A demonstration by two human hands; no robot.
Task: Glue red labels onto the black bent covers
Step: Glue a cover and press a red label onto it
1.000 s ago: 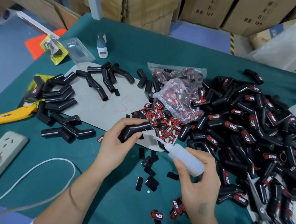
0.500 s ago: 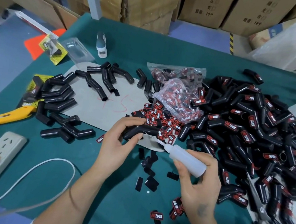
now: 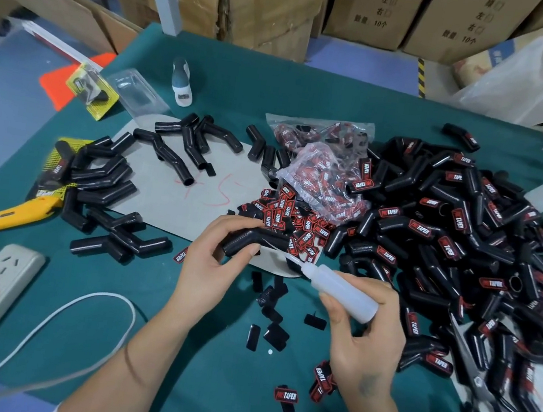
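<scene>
Left hand: we held one black bent cover [image 3: 255,240] in the left hand [image 3: 212,267], just left of the frame's centre, thumb and fingers curled round its lower leg.

Right hand: the right hand [image 3: 362,335], lower right of centre, gripped a translucent glue bottle [image 3: 343,291], fingers wrapped round its body.

Nozzle: the tip pointed up-left toward the cover's right leg; we could not tell whether it touched.

Labels: loose red labels [image 3: 282,214] lay heaped just above the held cover, spilling from a clear bag [image 3: 321,181]. A few more sat at lower centre near the right wrist.

Finished stock: a large pile of labelled covers [image 3: 459,237] filled the right of the frame.

Unlabelled stock: bare covers [image 3: 104,183] were grouped at mid left, some on a grey card sheet [image 3: 174,200].

Stage: by our reckoning, glue was about to go on; no label sat on the held cover yet.

Risk, glue: a hard squeeze could flood the curved surface and run onto our fingers or the green table [image 3: 205,387].

Risk, grip: the cover looked glossy, held on one leg only, and could twist under nozzle pressure, putting the bead off the spot.

Risk, clutter: a drip over the label heap would stick several together.

Risk, tools: scissors [image 3: 481,382] at lower right and a yellow utility knife [image 3: 9,216] at far left lay within reach of a careless sweep.
</scene>
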